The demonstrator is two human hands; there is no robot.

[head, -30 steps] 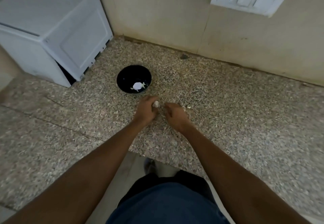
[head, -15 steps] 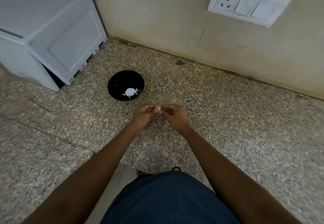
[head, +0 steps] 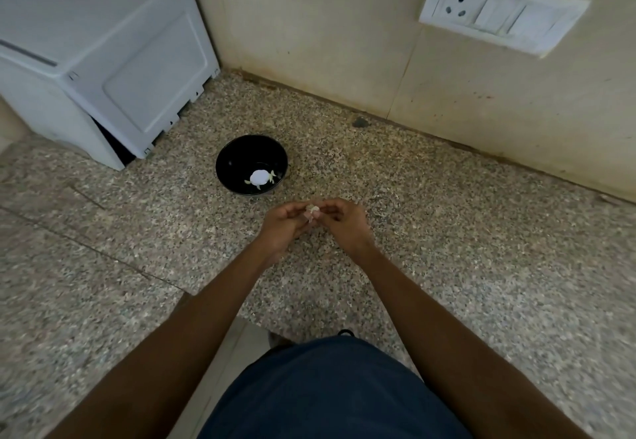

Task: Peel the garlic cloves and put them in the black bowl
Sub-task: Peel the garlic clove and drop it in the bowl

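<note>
Both the left hand [head: 287, 223] and right hand [head: 340, 222] are pinching one garlic clove [head: 312, 211]; the black bowl [head: 237, 160] is lying ahead-left, nearer the left hand.

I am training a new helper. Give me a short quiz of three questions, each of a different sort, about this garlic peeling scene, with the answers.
1. True or false: both the left hand and the right hand pinch the garlic clove.
2. Where is the black bowl? A) beside the white appliance, beyond the hands; B) under the wall socket; C) at the countertop edge nearest the person.
3. Fill in: the bowl holds something ____ in colour.

Key: 1 true; 2 A; 3 white.
</note>
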